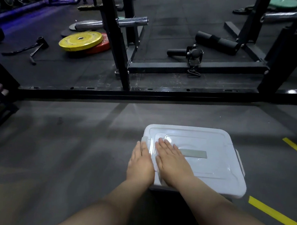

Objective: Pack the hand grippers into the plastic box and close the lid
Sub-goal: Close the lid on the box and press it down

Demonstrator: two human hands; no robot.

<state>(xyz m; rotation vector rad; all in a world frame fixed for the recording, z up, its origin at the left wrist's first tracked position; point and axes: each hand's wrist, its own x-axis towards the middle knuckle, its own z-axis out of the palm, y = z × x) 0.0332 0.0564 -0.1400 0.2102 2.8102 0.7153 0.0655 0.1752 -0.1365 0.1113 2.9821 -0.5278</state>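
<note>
A white plastic box (217, 171) sits on the grey gym floor with its lid (204, 139) lying on top. A grey label strip (194, 153) is on the lid. My left hand (141, 162) lies flat with straight fingers along the box's left edge, fingertips by the left latch (144, 140). My right hand (171, 163) presses flat on the left part of the lid. No hand grippers are visible; the inside of the box is hidden by the lid.
A black rack frame (163, 93) crosses the floor beyond the box. Yellow and red weight plates (82, 40), a bar sleeve (131, 22) and black roller pads (217, 42) lie farther back. Yellow floor lines (276, 214) run at the right.
</note>
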